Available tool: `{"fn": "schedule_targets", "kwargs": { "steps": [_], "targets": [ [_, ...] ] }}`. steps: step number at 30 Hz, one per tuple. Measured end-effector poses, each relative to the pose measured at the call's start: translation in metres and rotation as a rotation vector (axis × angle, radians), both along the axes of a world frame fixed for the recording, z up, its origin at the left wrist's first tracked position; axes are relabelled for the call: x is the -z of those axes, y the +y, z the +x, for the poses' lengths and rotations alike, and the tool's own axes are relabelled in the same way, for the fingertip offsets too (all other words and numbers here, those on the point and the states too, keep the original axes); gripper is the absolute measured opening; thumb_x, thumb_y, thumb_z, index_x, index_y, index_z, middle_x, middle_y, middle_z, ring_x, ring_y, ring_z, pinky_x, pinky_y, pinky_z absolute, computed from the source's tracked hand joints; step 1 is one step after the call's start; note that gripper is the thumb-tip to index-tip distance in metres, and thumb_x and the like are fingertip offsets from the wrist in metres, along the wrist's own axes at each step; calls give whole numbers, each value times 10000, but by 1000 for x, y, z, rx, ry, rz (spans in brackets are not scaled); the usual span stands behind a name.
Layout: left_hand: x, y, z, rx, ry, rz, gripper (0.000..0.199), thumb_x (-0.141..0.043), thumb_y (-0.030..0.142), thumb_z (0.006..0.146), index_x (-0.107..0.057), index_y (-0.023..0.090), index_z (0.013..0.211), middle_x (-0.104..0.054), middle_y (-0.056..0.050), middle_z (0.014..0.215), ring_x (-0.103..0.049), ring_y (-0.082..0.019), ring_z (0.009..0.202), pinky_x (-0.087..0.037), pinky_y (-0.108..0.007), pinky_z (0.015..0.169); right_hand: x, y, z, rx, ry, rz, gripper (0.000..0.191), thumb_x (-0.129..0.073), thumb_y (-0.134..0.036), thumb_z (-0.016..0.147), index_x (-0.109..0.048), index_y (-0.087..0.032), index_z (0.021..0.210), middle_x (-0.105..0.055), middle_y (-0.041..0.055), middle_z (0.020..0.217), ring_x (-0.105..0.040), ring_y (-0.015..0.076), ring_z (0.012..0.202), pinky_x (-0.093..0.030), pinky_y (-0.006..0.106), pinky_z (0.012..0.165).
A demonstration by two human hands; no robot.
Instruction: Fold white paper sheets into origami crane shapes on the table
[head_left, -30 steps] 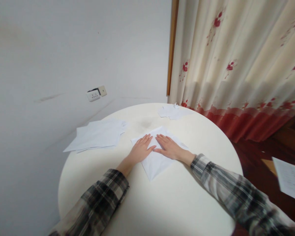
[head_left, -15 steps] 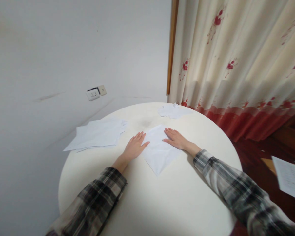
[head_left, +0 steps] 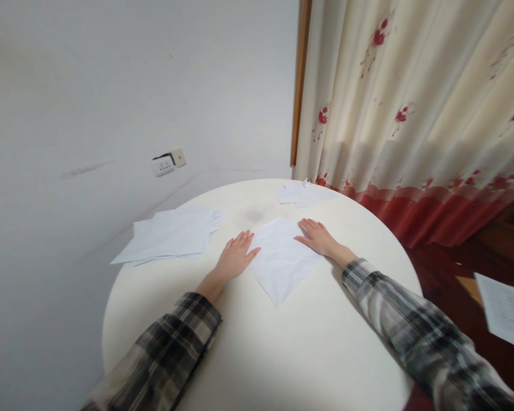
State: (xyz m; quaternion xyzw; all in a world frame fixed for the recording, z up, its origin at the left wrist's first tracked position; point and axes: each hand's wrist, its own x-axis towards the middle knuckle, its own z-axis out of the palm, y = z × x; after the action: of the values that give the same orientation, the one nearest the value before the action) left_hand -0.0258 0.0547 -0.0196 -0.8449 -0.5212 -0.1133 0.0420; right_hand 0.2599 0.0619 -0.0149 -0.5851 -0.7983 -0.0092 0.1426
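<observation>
A white sheet of paper lies flat on the round white table, turned like a diamond with one corner towards me. Faint creases cross its surface. On its left corner rests my left hand, palm down with the fingers stretched out. My right hand lies flat at the paper's right edge, its thumb apart from the other fingers. Neither hand grips anything.
Stacked white sheets overhang the table's left edge. More paper pieces with a small crumpled bit lie at the far edge. Beyond are a wall with a socket and a curtain. Printed sheets lie lower right.
My right hand has slid to the right across the paper, towards its right edge. The left hand stays in nearly the same place, and the paper has shifted slightly right.
</observation>
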Motion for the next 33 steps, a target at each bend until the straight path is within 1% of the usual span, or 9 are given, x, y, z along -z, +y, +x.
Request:
{"fn": "schedule_targets", "kwargs": {
  "steps": [6, 9, 12, 17, 21, 23, 25, 28, 33],
  "targets": [
    [-12, -7, 4, 143, -21, 4, 453, -293, 266, 875, -331, 238, 1325, -313, -34, 1419, -218, -221, 1324, -140, -534, 1047, -12, -11, -18, -160, 18, 222, 391, -451, -337, 860, -487, -144, 1198, -506, 124, 1252, -431, 225, 1164, -313, 381, 984],
    [-15, -8, 6, 220, -37, -46, 474, -264, 157, 849, -367, 258, 1301, -381, -2, 1383, -298, -171, 1289, -159, -489, 1056, -18, -18, -29, -240, 24, 232, 279, -410, -191, 867, -553, -165, 1105, -603, 89, 1094, -520, 189, 1015, -387, 310, 884],
    [-20, -9, 8, 231, -45, -27, 426, -309, 174, 843, -458, 254, 1233, -485, -10, 1304, -407, -173, 1209, -235, -439, 1030, -21, -25, -39, -246, -19, 190, 292, -369, -134, 870, -581, -181, 1064, -647, 73, 962, -563, 174, 906, -414, 272, 788],
    [-35, -16, 17, 196, 12, 132, 307, -380, 297, 861, -595, 221, 1068, -628, -63, 963, -553, -208, 921, -388, -369, 844, -25, -38, -55, -166, 4, 135, 317, -369, -309, 900, -523, -186, 1148, -640, 89, 1004, -593, 183, 893, -437, 272, 747],
    [-41, -25, 27, 129, 41, 204, 310, -363, 343, 875, -620, 171, 865, -602, -78, 816, -559, -214, 830, -394, -370, 797, -23, -44, -67, -248, 46, 101, 553, -307, -504, 882, -432, -111, 1252, -506, 157, 1253, -450, 237, 1175, -357, 351, 959],
    [-37, -27, 30, 126, 16, 199, 287, -383, 350, 867, -592, 153, 867, -606, -84, 849, -558, -215, 867, -391, -367, 823, -21, -45, -70, -296, 33, 46, 669, -269, -574, 858, -386, -79, 1293, -370, 189, 1363, -308, 270, 1282, -273, 407, 1029],
    [-29, -26, 30, 176, -16, 173, 305, -397, 368, 861, -551, 144, 1000, -602, -100, 1008, -532, -217, 993, -372, -364, 889, -20, -45, -72, -330, 27, -21, 750, -243, -623, 834, -333, -67, 1329, -272, 193, 1412, -221, 280, 1320, -222, 438, 1055],
    [-15, -21, 27, 254, -35, 96, 478, -324, 428, 883, -373, 153, 1271, -426, -110, 1334, -377, -202, 1232, -284, -362, 1010, -21, -46, -73, -355, 34, -87, 810, -215, -657, 815, -272, -60, 1359, -222, 180, 1432, -174, 269, 1335, -185, 442, 1074],
    [-8, -16, 24, 181, 24, 6, 567, -272, 491, 878, -303, 165, 1342, -293, -96, 1425, -235, -217, 1319, -225, -384, 1053, -21, -41, -70, -337, 48, -116, 807, -188, -659, 817, -258, -75, 1369, -216, 159, 1439, -157, 242, 1342, -172, 411, 1083]
  ]
}}
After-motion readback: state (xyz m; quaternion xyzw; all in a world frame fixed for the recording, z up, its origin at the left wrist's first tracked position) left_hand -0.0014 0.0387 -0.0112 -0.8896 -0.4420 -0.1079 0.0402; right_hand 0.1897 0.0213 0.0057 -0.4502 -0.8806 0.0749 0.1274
